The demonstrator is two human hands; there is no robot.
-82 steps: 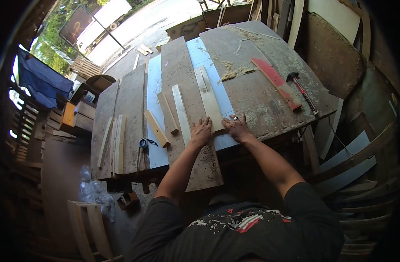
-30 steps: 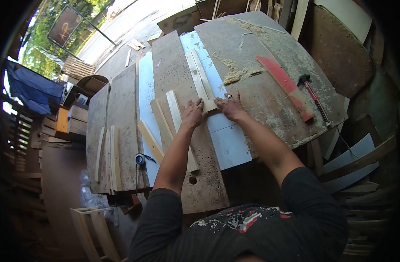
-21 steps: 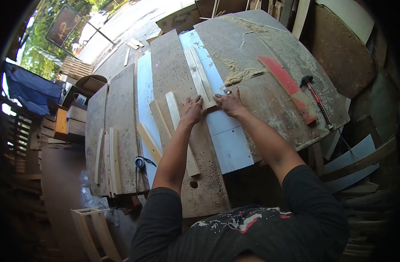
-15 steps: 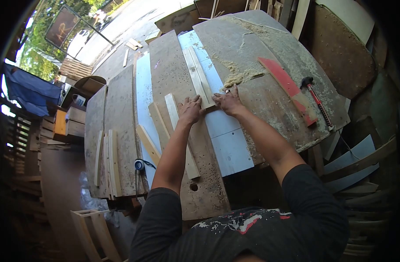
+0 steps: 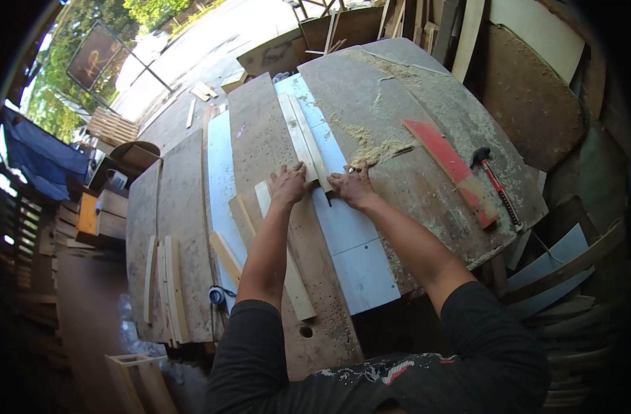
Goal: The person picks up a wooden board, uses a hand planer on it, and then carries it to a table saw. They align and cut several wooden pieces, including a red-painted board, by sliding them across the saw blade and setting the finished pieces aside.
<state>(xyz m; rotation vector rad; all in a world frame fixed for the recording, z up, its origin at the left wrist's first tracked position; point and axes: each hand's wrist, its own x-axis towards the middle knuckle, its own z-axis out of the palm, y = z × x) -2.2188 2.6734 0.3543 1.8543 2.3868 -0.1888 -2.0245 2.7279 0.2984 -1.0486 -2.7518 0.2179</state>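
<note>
Two narrow wooden strips lie lengthwise side by side over the blue-white panel on the workbench, a narrow gap between them at the near end. My left hand (image 5: pixel 290 183) grips the near end of the left wooden strip (image 5: pixel 296 134) from its outer side. On the other side, my right hand (image 5: pixel 353 188) has its fingers closed on the near end of the right wooden strip (image 5: pixel 308 131). A small dark piece shows between the strip ends; I cannot make out what it is. Just left of my left forearm lies a loose pale batten (image 5: pixel 262 196).
A claw hammer (image 5: pixel 496 183) and a red-painted board (image 5: pixel 443 162) lie to the right, near sawdust (image 5: pixel 371 146). On the left are a tape measure (image 5: pixel 217 295) and several battens (image 5: pixel 176 290). A small wooden frame (image 5: pixel 139 383) stands on the floor.
The near ends of the two strips have come apart, opening a gap. My hands have moved slightly away from my body, and the view has shifted a little.
</note>
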